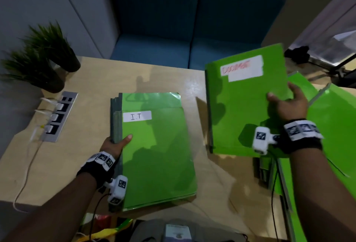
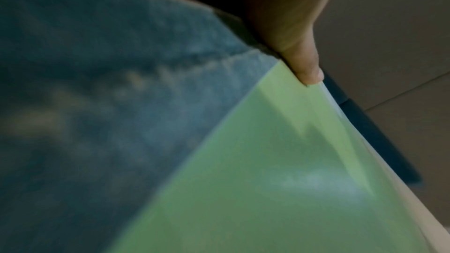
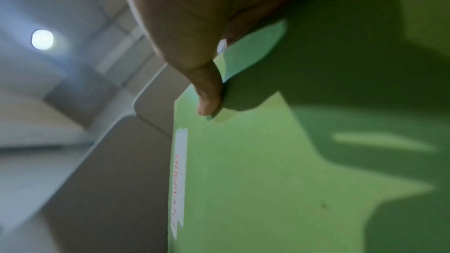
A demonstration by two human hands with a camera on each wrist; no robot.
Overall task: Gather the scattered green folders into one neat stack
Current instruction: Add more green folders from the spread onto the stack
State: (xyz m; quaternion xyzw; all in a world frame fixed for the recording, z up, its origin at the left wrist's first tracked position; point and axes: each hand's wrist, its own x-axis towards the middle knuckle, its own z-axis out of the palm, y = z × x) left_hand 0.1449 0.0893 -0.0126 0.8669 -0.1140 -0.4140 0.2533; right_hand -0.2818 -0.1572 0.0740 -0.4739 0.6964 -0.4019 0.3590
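Note:
A stack of green folders [image 1: 158, 149] lies in the middle of the wooden table [image 1: 92, 79]; its top one bears a white label reading "I.T". My left hand [image 1: 115, 143] grips the stack's left spine edge, thumb [image 2: 304, 64] on top of the green cover [image 2: 268, 180]. My right hand [image 1: 287, 103] holds a single green folder [image 1: 244, 106] with a red-lettered white label, lifted and tilted above the table's right side. In the right wrist view the thumb [image 3: 207, 95] presses on that folder's face [image 3: 268, 180]. More green folders [image 1: 333, 126] lie scattered under and right of it.
Two dark potted plants [image 1: 44, 56] stand at the table's back left. A power strip [image 1: 57, 116] with white plugs and a trailing cable sits along the left edge. A blue sofa [image 1: 192, 25] is behind the table. A black stand [image 1: 327, 64] reaches in at the right.

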